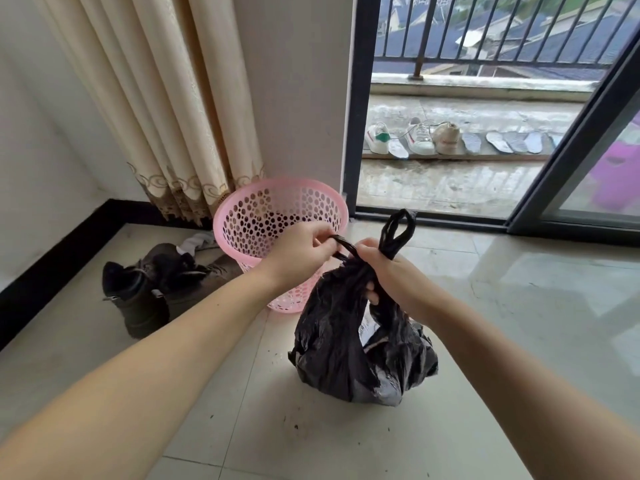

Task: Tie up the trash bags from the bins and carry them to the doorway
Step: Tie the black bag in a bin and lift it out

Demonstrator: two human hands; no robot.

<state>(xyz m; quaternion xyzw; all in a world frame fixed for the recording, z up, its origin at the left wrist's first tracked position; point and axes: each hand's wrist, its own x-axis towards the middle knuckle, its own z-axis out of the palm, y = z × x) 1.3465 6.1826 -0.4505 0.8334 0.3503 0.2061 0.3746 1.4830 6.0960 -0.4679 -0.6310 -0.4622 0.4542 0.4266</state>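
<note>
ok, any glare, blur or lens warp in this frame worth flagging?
Head view: daylight glare on the glossy floor tiles at right; fisheye bends the dark sliding door frame; black plastic trash bag loses detail in its folds; both hands sharp, no motion blur.

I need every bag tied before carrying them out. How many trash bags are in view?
1. The black bag sits on the floor in front of the pink bin, its handles gripped by the left hand and right hand. Others may lie out of view.

No text can be read; the red marking on one sneaker [446, 138] is blurred
</note>
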